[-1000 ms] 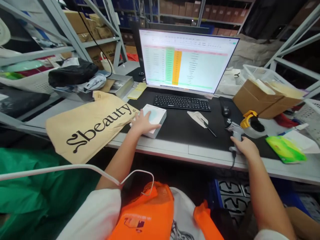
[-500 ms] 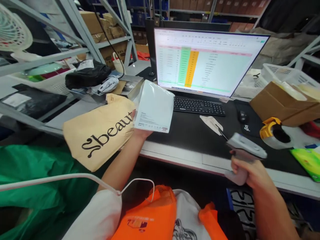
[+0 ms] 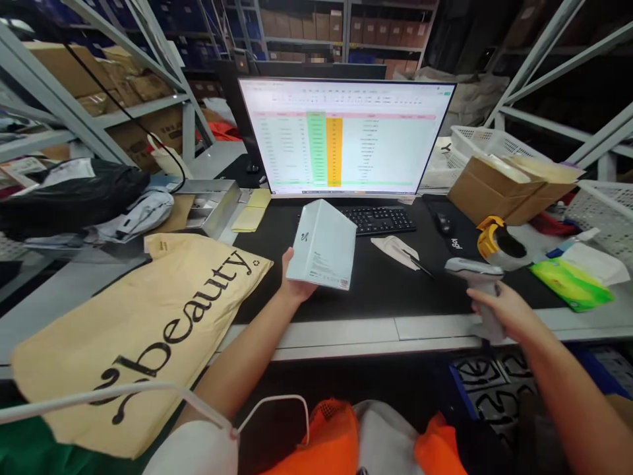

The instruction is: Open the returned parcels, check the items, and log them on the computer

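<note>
My left hand [image 3: 295, 280] grips a pale blue box [image 3: 324, 247] from its lower left, tilted over the black desk mat. Small print and a barcode mark the box's near face, and a dark logo is on its side. Around the handle of a grey barcode scanner [image 3: 487, 297] my right hand [image 3: 502, 307] is closed, above the desk's front edge. The scanner's head points left, apart from the box. To the left of my left arm lies a cream paper bag [image 3: 163, 316] with "beauty" lettering.
A monitor [image 3: 376, 145] showing a spreadsheet stands behind a black keyboard [image 3: 383, 221]. A pen [image 3: 418, 262] lies on a white paper piece. Rightward are a mouse [image 3: 444, 224], a yellow tape dispenser [image 3: 489, 237], a cardboard box [image 3: 487, 194] and a green packet [image 3: 571, 284]. Yellow notes [image 3: 252, 211] lie left of the monitor.
The box has turned so its logo side shows, and it sits lower in view. The scanner is now more upright in my right hand. My view has swung right.
</note>
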Available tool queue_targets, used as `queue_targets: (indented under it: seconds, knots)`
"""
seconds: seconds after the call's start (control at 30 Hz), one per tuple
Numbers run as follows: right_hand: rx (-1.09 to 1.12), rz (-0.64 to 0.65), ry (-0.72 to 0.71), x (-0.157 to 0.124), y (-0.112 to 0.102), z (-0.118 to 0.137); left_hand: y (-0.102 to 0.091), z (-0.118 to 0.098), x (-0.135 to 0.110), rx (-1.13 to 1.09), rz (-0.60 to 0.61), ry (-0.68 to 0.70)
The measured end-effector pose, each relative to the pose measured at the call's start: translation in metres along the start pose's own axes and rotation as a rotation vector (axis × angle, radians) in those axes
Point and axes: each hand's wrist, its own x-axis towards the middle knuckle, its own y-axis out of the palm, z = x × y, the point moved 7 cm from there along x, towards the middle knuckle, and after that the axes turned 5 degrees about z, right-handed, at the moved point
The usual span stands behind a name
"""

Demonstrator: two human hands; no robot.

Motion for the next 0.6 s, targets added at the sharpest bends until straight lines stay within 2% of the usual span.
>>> queue_targets:
  seconds: [0.03, 0.1, 0.17, 0.27, 0.33, 0.4, 0.5, 0.6]
  knots:
    - [0.021, -0.029, -0.006, 0.009, -0.009, 0.000, 0.000, 0.003, -0.001, -0.013, 0.002, -0.020]
    - [0.083, 0.043, -0.035, 0.011, -0.005, 0.004, 0.000, 0.006, -0.002, -0.021, -0.004, -0.025]
    - [0.129, 0.218, -0.056, -0.009, 0.022, 0.011, -0.001, 0.003, -0.003, -0.014, -0.025, 0.020]
    - [0.102, 0.453, -0.059, -0.054, 0.082, 0.022, 0.000, -0.006, -0.006, 0.022, -0.044, 0.115]
    - [0.064, 0.537, -0.065, -0.077, 0.115, 0.027, 0.002, -0.010, -0.008, 0.051, -0.034, 0.135]
    - [0.052, 0.562, -0.058, -0.087, 0.134, 0.026, 0.004, -0.010, -0.009, 0.068, -0.030, 0.131]
    - [0.049, 0.562, -0.042, -0.087, 0.136, 0.019, 0.005, -0.009, -0.010, 0.069, -0.037, 0.108]
    - [0.035, 0.451, -0.029, -0.063, 0.108, 0.013, 0.006, -0.008, -0.011, 0.042, -0.038, 0.102]
